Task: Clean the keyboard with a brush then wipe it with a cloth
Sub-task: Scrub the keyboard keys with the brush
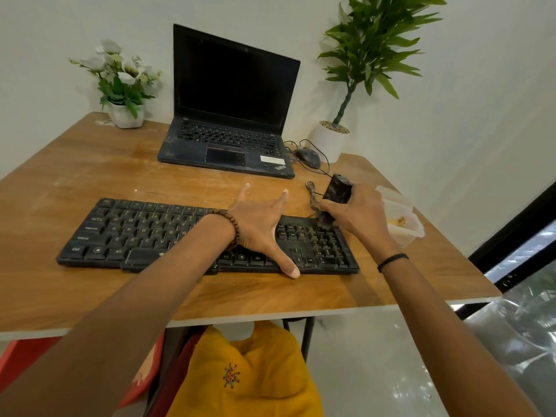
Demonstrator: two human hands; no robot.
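Keyboard: black full-size keyboard (168,236) lies flat on the wooden desk (90,164), near its front edge, in front of the open laptop (231,115).
Left hand: the left hand (258,227) is spread wide and pressed flat across the keyboard's right-centre, thumb tip at the front edge and fingers reaching past the back edge; it looks to be bracing the board, and grips nothing.
Right hand: the right hand (361,218) is wrapped around the dark handle of a brush (334,203), fingers curled tight on it.
Brush contact: the bristle end points down and touches the top-left corner of the number pad.
Stage: brushing appears under way, at the right end of the board; whether the letter keys are already brushed cannot be told from the key surfaces, which look dull and dusty all over.
Left to do: finishing the brushing, then the whole wipe.
Cloth: no cloth shows on the desk; yellow fabric (258,371) hangs below the desk edge, and whether it is the wiping cloth or clothing cannot be told.
Nearby: a clear plastic container (403,218) sits just right of the brushing hand, and the mouse (307,156) with its cable lies behind it beside the laptop.
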